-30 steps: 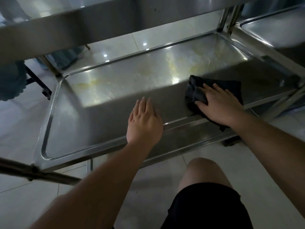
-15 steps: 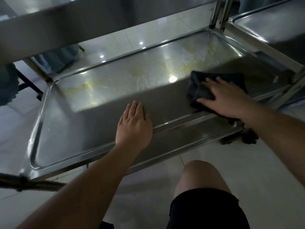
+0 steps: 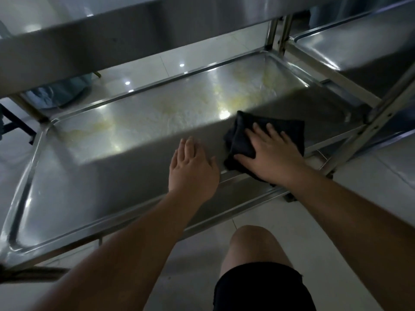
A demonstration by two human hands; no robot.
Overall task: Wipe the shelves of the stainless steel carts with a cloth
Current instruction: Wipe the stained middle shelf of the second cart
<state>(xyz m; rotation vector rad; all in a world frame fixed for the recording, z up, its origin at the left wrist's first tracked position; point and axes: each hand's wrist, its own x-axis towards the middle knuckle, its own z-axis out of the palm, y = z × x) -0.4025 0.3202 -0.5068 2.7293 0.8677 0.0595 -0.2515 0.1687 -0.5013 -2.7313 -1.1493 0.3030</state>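
Observation:
A stainless steel cart shelf (image 3: 94,176) fills the middle of the head view, with yellowish stains across its far half. A folded black cloth (image 3: 285,129) lies on the shelf near its front rim, right of centre. My right hand (image 3: 269,153) presses flat on the cloth with its fingers spread. My left hand (image 3: 193,167) rests flat on the bare shelf just left of the cloth, fingers straight and together. The two hands are a short gap apart.
The upper shelf (image 3: 112,43) of the same cart overhangs the top of the view. A second cart's shelf (image 3: 359,48) and its upright posts (image 3: 386,104) stand close on the right. White tiled floor (image 3: 370,176) lies around, and my bare knee (image 3: 253,245) is below the shelf.
My right hand has slid the cloth leftward along the shelf, closing the gap to my left hand. My left hand has stayed flat on the shelf.

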